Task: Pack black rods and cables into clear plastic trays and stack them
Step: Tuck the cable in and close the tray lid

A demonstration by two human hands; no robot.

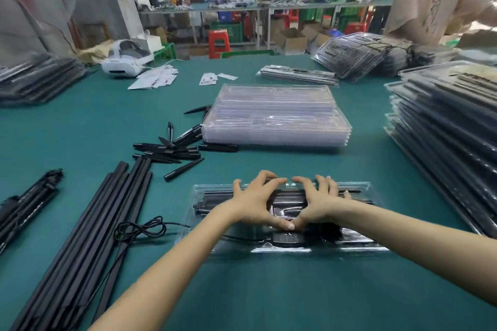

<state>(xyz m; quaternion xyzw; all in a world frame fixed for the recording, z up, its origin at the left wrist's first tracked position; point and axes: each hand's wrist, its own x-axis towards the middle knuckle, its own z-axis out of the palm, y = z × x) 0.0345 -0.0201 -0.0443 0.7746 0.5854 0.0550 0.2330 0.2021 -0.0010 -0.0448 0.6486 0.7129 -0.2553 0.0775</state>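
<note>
While both hands press down on it, the clear tray (282, 223) lies on the green table (269, 290) just before the person, with black rods (220, 192) and a dark cable part inside. The left hand (254, 200) and right hand (320, 201) have fingers spread wide and thumbs meeting, holding nothing. Judging by this, the step is snapping the tray shut, though blur hides whether its lid has seated. Next it should go onto the filled stack (446, 148) at right, lifted level by its edges. Empty trays (277, 118) wait beyond; loose rods (88, 236) and a cable (139, 228) lie left.
</note>
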